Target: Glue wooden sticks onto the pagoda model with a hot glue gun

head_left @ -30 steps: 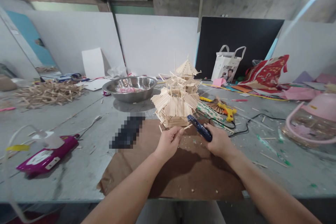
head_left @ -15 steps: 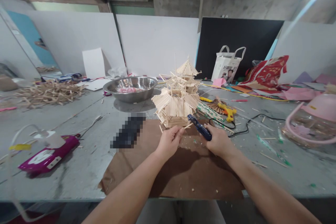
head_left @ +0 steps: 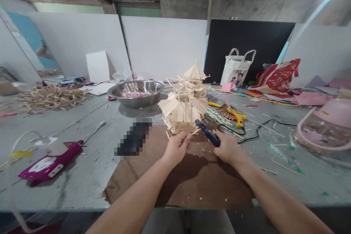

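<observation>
My left hand [head_left: 177,148] pinches a thin wooden stick [head_left: 196,131] whose free end points up and to the right. My right hand [head_left: 227,147] is wrapped round dark blue pliers [head_left: 207,134]. Their tip sits close above the stick's end; whether they touch, I cannot make out. Just beyond both hands stands a tiered pagoda model [head_left: 185,111] made of pale sticks, upright, with a pointed roof at the top.
Brown paper [head_left: 203,186] lies under my hands. Leftward are a dark blurred item [head_left: 133,139], a magenta power strip [head_left: 52,161] and a stick heap [head_left: 52,97]. A steel bowl [head_left: 137,93] stands behind. Rightward are a yellow glue gun [head_left: 238,117] and a pink-lidded jug [head_left: 326,126].
The view shifts very slightly. Both hands, the stick and the pliers keep nearly the same place beside the pagoda model.
</observation>
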`<action>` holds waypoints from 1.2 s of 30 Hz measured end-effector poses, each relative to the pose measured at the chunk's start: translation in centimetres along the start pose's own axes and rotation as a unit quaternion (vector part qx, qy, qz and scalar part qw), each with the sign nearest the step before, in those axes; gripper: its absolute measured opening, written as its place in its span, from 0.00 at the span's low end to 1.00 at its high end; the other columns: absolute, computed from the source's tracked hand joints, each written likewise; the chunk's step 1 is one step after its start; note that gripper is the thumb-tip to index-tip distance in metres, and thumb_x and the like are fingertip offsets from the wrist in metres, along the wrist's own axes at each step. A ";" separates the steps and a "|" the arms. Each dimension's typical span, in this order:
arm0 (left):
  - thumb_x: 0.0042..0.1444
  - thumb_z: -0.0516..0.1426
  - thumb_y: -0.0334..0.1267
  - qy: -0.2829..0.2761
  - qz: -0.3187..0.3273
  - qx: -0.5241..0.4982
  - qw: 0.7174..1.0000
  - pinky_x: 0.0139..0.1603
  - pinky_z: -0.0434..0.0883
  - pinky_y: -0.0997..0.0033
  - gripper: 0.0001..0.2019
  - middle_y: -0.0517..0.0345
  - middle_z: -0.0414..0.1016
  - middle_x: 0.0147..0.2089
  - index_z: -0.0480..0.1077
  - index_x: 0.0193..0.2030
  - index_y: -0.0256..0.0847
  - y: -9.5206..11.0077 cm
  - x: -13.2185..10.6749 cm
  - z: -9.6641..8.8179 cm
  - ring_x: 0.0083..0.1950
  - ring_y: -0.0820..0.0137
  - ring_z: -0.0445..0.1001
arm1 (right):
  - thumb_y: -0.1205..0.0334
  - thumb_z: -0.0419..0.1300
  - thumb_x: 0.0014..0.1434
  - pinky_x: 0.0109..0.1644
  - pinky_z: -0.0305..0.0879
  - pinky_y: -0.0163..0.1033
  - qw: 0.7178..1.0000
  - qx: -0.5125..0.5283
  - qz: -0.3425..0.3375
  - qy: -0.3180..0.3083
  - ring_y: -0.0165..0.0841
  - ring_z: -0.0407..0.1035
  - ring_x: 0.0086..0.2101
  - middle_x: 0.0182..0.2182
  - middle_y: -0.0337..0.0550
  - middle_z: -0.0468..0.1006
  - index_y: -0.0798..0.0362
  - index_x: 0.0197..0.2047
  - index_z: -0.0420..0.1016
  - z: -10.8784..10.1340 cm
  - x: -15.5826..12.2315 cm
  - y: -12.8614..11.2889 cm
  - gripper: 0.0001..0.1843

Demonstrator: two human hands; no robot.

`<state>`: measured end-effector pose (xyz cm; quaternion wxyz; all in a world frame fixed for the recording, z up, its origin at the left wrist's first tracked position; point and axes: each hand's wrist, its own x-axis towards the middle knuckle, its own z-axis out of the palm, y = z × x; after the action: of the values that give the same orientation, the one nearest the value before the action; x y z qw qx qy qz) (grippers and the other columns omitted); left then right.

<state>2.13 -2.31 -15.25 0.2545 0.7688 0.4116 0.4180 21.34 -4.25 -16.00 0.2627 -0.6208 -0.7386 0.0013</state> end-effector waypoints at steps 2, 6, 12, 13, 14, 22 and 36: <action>0.56 0.45 0.42 -0.001 0.000 -0.004 1.000 0.23 0.58 0.79 0.16 0.63 0.62 0.17 0.67 0.25 0.37 -0.1 0.0 0.0 0.20 0.77 0.59 | 0.61 0.51 0.48 0.30 0.55 0.35 1.000 -0.004 0.000 0.013 0.36 0.69 0.29 0.25 0.44 0.75 0.52 0.30 0.68 0.0 0.0 0.0 0.07; 0.55 0.46 0.43 -0.006 -0.003 -0.020 1.000 0.23 0.59 0.79 0.16 0.63 0.62 0.17 0.67 0.25 0.37 -0.3 0.0 0.2 0.20 0.77 0.60 | 0.56 0.50 0.50 0.28 0.54 0.35 0.999 -0.024 0.013 0.046 0.36 0.69 0.26 0.23 0.44 0.75 0.52 0.28 0.68 0.1 0.1 0.0 0.10; 0.54 0.48 0.43 0.020 -0.034 -0.056 0.998 0.21 0.58 0.79 0.14 0.65 0.61 0.16 0.68 0.28 0.36 -0.3 0.1 0.2 0.19 0.78 0.59 | 0.51 0.51 0.50 0.27 0.54 0.35 0.994 -0.064 0.072 0.043 0.37 0.70 0.27 0.25 0.44 0.76 0.51 0.36 0.69 -0.2 0.7 0.6 0.15; 0.54 0.48 0.43 0.027 -0.042 -0.063 0.997 0.20 0.58 0.80 0.14 0.65 0.61 0.16 0.68 0.28 0.36 -0.3 0.2 0.2 0.19 0.78 0.59 | 0.51 0.52 0.50 0.28 0.54 0.36 0.995 -0.060 0.065 0.035 0.37 0.70 0.28 0.28 0.44 0.76 0.51 0.38 0.69 -0.3 0.8 0.7 0.16; 0.53 0.49 0.43 0.035 -0.050 -0.072 0.996 0.20 0.57 0.80 0.13 0.65 0.60 0.16 0.68 0.28 0.36 -0.3 0.2 0.2 0.19 0.78 0.58 | 0.51 0.52 0.50 0.29 0.55 0.36 0.997 -0.055 0.056 0.026 0.38 0.70 0.30 0.30 0.45 0.76 0.50 0.40 0.68 -0.4 0.9 0.9 0.17; 0.43 0.57 0.45 0.113 -0.153 -0.234 0.953 0.15 0.51 0.80 0.12 0.68 0.59 0.14 0.69 0.26 0.36 -0.5 0.6 0.0 0.14 0.81 0.54 | 0.50 0.54 0.49 0.37 0.59 0.39 0.999 -0.042 -0.003 0.010 0.39 0.68 0.37 0.38 0.48 0.74 0.54 0.45 0.65 0.2 1.2 1.7 0.23; 0.39 0.60 0.43 0.159 -0.204 -0.325 0.910 0.14 0.49 0.82 0.13 0.70 0.56 0.13 0.65 0.25 0.35 0.9 1.1 -1.1 0.13 0.84 0.52 | 0.43 0.57 0.44 0.46 0.58 0.45 0.988 -0.061 -0.112 -0.087 0.43 0.64 0.43 0.41 0.54 0.71 0.58 0.48 0.65 0.7 1.1 1.6 0.33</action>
<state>1.90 -1.80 -13.47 0.5014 0.4663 0.4356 0.5843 22.46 -2.66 -16.77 0.1570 -0.5466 -0.8223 -0.0192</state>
